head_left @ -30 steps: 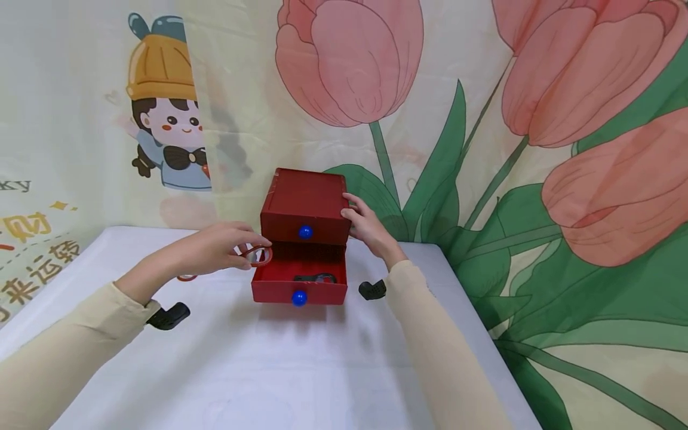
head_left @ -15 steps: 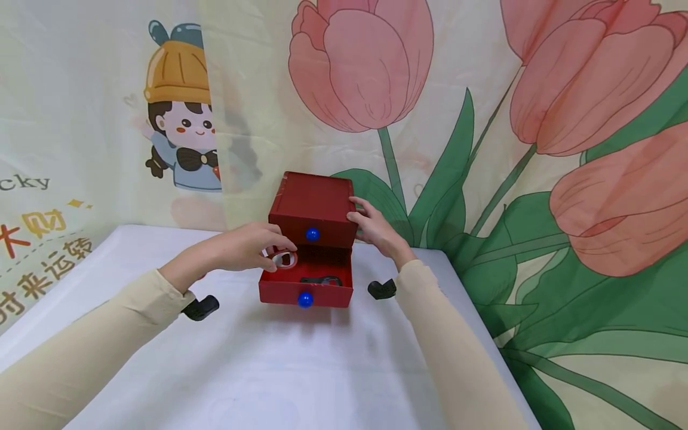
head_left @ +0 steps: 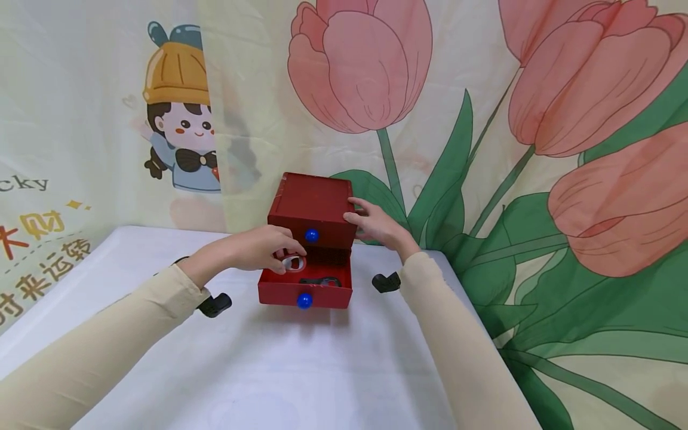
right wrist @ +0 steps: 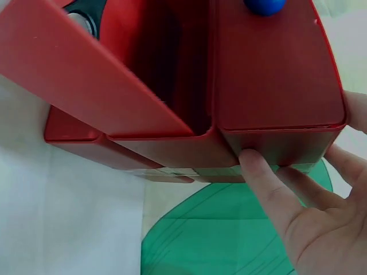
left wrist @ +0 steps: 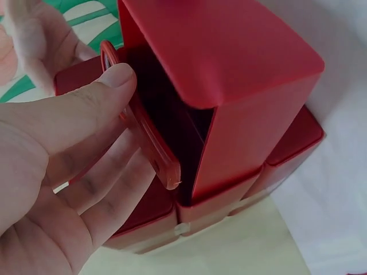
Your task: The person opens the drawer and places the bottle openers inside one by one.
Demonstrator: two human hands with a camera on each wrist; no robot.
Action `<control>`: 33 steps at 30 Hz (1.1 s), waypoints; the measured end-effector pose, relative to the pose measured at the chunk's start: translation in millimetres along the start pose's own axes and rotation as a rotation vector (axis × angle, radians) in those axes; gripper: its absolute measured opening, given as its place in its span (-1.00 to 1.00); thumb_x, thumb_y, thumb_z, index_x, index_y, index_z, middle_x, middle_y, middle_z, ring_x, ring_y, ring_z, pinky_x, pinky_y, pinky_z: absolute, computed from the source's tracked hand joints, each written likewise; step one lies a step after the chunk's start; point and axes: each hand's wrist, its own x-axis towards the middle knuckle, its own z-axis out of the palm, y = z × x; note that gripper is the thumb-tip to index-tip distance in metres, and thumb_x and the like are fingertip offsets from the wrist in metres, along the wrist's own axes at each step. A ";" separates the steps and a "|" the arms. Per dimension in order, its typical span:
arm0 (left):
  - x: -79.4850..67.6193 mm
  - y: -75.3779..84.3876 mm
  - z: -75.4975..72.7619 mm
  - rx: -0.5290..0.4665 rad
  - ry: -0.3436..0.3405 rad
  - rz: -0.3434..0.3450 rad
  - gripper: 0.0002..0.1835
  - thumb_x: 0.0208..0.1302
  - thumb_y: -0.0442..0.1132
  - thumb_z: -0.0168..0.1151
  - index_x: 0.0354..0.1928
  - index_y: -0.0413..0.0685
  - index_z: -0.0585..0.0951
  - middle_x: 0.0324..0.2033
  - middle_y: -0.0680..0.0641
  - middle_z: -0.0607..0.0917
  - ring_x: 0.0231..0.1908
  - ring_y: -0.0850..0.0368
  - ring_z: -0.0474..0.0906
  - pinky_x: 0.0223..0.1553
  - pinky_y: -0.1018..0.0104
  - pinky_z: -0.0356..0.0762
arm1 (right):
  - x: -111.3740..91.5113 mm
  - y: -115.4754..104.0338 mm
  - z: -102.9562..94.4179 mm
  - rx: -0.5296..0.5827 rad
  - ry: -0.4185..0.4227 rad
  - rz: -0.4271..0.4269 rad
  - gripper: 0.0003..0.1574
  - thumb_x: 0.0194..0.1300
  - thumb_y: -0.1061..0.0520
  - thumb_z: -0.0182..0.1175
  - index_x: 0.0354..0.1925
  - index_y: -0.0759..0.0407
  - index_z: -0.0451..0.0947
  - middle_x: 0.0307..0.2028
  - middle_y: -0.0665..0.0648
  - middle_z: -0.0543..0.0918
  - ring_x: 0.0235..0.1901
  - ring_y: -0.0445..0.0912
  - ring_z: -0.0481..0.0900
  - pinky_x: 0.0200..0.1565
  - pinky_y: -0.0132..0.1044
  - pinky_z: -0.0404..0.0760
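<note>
The red drawer chest (head_left: 312, 197) has its lower drawer (head_left: 279, 292) pulled out; its upper drawer is pushed in. Over the left part of that open drawer, my left hand (head_left: 255, 248) pinches a flat red tool with a metal-lined ring (head_left: 294, 263). The left wrist view shows the thumb pressed on the red tool (left wrist: 150, 143), its long body tilted beside the drawer's opening. My right hand (head_left: 378, 226) holds the chest's upper right side, thumb and fingers (right wrist: 275, 192) spread against it. Inside the drawer lies a black tool with a round metal part (head_left: 322, 281).
Blue knobs (head_left: 304, 300) stick out from both drawer fronts. A white cloth (head_left: 258, 370) covers the table. Behind the chest hangs a backdrop with printed tulips (head_left: 360, 65). Black camera mounts (head_left: 215, 306) hang below both wrists.
My left hand has moved right with the red tool, from the drawer's left edge to over its inside. My right hand stays on the chest. The head view has shifted slightly.
</note>
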 end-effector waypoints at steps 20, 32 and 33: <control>20.7 -4.4 17.5 0.021 -0.065 -0.012 -0.53 0.30 -0.30 0.52 0.25 -0.07 0.71 -0.04 -0.07 0.68 -0.07 0.06 0.58 -0.04 0.20 0.69 | -1.1 -2.4 -1.4 0.069 -0.015 0.029 -0.10 0.65 -0.04 0.12 0.72 -0.11 -0.06 0.59 0.27 0.20 0.40 0.31 0.47 0.42 0.20 0.47; 27.6 -15.8 35.1 0.038 -0.102 -0.014 -0.53 0.26 -0.32 0.55 0.22 -0.03 0.73 -0.07 -0.06 0.69 -0.07 0.06 0.57 -0.08 0.23 0.68 | -0.1 0.6 -2.1 0.118 -0.014 0.039 -0.10 0.64 -0.02 0.14 0.72 -0.15 -0.05 0.59 0.24 0.21 0.38 0.28 0.51 0.41 0.11 0.50; 28.0 -16.1 36.3 0.041 -0.106 -0.018 -0.54 0.26 -0.32 0.54 0.22 -0.03 0.73 -0.06 -0.06 0.70 -0.06 0.06 0.56 -0.07 0.23 0.68 | -0.3 0.9 -2.4 0.123 -0.013 0.039 -0.10 0.64 -0.02 0.14 0.72 -0.16 -0.04 0.59 0.24 0.20 0.39 0.28 0.50 0.41 0.12 0.50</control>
